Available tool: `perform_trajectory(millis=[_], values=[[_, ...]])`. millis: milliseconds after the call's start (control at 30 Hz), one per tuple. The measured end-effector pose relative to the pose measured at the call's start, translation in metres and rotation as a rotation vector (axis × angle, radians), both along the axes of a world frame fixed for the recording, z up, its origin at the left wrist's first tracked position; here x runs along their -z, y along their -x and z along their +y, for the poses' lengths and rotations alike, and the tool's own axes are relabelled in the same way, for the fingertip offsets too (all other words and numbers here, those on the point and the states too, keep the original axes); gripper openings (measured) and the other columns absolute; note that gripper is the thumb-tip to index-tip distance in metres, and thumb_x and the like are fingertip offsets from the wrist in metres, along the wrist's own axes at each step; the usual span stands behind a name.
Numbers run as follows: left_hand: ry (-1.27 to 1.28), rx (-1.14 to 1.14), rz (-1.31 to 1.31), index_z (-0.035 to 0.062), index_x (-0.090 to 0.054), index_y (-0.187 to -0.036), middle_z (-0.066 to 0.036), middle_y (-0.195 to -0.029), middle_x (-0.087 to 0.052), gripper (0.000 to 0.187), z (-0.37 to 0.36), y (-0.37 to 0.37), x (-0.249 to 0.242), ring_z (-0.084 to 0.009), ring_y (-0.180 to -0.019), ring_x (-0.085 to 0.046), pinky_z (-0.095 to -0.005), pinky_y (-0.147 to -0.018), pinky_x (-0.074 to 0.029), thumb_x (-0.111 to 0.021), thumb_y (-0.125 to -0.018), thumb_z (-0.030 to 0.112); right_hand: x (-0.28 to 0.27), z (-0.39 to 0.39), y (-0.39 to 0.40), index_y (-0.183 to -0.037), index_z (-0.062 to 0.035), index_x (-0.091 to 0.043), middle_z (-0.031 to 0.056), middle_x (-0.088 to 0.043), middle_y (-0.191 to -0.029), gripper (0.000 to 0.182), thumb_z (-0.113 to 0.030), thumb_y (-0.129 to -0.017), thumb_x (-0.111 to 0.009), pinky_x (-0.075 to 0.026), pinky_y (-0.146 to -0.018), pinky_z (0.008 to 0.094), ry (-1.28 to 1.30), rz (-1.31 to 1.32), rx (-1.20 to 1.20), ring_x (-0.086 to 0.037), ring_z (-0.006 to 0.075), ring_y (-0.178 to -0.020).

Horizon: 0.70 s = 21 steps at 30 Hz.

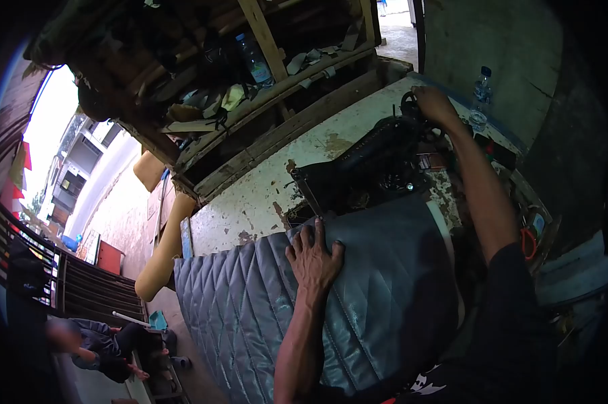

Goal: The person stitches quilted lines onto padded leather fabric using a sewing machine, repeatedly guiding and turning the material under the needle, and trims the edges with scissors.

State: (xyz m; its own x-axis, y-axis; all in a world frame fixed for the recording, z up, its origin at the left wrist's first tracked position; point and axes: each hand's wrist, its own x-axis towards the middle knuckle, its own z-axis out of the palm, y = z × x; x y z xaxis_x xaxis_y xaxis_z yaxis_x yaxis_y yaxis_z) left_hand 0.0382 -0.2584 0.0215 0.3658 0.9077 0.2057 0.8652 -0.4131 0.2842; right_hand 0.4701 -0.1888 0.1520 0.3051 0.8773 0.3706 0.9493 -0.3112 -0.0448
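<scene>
Head cam view is tilted hard, so everything leans. Left hand (313, 259) lies flat on the grey quilted cover (378, 303), fingers spread and pressing down, not gripping anything. The cover is draped over the table (263, 195) edge and runs down toward the person, its top edge tucked right up against the black sewing machine (371, 165), near the needle end.

Right hand (433, 103) is stretched out to the far end of the machine, fingers curled over the handwheel (410, 102), so it's closed on that.

Table top is white with rusty chipped patches. Behind the machine there's a wooden shelf (277, 87) stuffed with scraps and a plastic bottle (253, 59). Another water bottle (480, 97) stands just beside the right hand on the table's far edge. Something orange (527, 242) sits by the right forearm, can't tell what exactly.

Down in the lower left corner another person (109, 350) is sitting on the ground, well apart from the table.
</scene>
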Motion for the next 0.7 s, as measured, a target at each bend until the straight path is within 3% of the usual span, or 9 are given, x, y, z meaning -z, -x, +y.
perform_trajectory(millis=[167,267,333,467,700], values=[[-0.055,0.006,0.012,0.0136,-0.053,-0.151,-0.017,-0.145,-0.052,0.067,-0.001,-0.003,-0.002,-0.0365,-0.136,-0.046,-0.0551,-0.114,-0.031,-0.058,-0.092,0.045,0.006,-0.002,-0.005,-0.121,-0.0005,-0.067,0.0263,-0.07,-0.119,0.04,-0.024,-0.109,-0.037,-0.055,-0.093,0.0557,0.001,-0.009,0.001,-0.069,0.0434,-0.109],[0.059,0.011,0.016,0.0088,-0.052,-0.151,-0.019,-0.145,-0.052,0.07,0.0,-0.007,-0.016,-0.0376,-0.139,-0.045,-0.0602,-0.114,-0.028,-0.059,-0.092,0.045,0.007,-0.004,-0.004,-0.121,-0.0007,-0.068,0.026,-0.07,-0.118,0.043,-0.028,-0.11,-0.037,-0.052,-0.096,0.0544,-0.049,0.051,0.018,-0.068,0.0427,-0.11],[0.095,0.025,0.026,0.0067,-0.053,-0.148,-0.02,-0.146,-0.052,0.068,0.001,-0.007,-0.02,-0.039,-0.138,-0.046,-0.0612,-0.113,-0.03,-0.058,-0.092,0.045,0.0,-0.023,0.011,-0.119,-0.0005,-0.069,0.0256,-0.071,-0.116,0.048,-0.036,-0.109,-0.039,-0.049,-0.097,0.0525,-0.239,0.508,0.069,-0.068,0.0431,-0.111],[-0.011,-0.011,0.046,0.0071,-0.056,-0.146,-0.018,-0.144,-0.054,0.066,0.002,-0.007,-0.006,-0.0373,-0.137,-0.047,-0.0577,-0.111,-0.033,-0.058,-0.092,0.045,-0.002,-0.057,0.02,-0.114,0.0008,-0.071,0.028,-0.071,-0.11,0.055,-0.046,-0.105,-0.043,-0.047,-0.096,0.0492,-0.269,0.769,0.199,-0.067,0.0455,-0.11],[0.073,0.001,0.061,0.0049,-0.053,-0.147,-0.02,-0.149,-0.051,0.066,0.0,-0.01,-0.019,-0.0392,-0.14,-0.046,-0.0636,-0.113,-0.032,-0.057,-0.094,0.043,-0.001,-0.045,0.026,-0.114,0.0025,-0.07,0.0299,-0.07,-0.113,0.055,-0.045,-0.106,-0.043,-0.048,-0.095,0.0495,-0.329,0.692,0.143,-0.065,0.0467,-0.113]])
